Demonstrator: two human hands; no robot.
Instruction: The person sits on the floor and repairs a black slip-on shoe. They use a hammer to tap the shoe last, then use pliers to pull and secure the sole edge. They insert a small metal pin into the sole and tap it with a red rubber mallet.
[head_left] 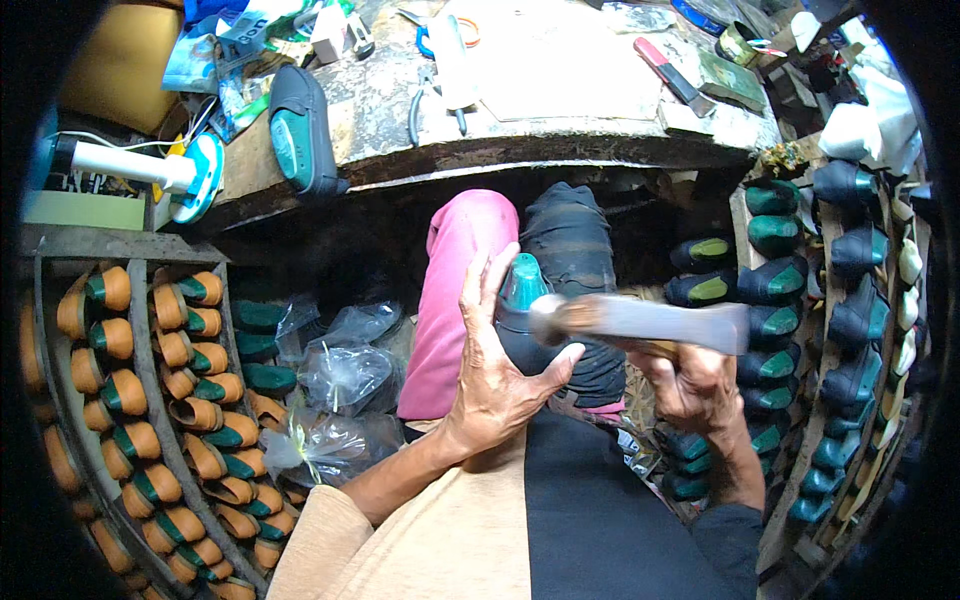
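Observation:
Upright over my lap is a dark shoe (522, 345) with a green shoe last (524, 283) inside it. My left hand (490, 385) wraps round its left side and lower end, thumb on the near side and fingers stretched along it. The handle of a hammer (640, 320) is gripped in my right hand (692, 392), to the right of the shoe. Motion blurs the hammer, and its head is close to the shoe or touching it; I cannot tell which. Part of the shoe is hidden behind my left hand and the hammer head.
A worn workbench (400, 165) spans the far side, bearing another dark shoe (300, 135), pliers (418, 110) and a red-handled tool (672, 75). Orange shoes on lasts fill a wooden rack (150, 340) at left; dark shoes (775, 325) line the right. Clear plastic bags (345, 375) lie left of my knees.

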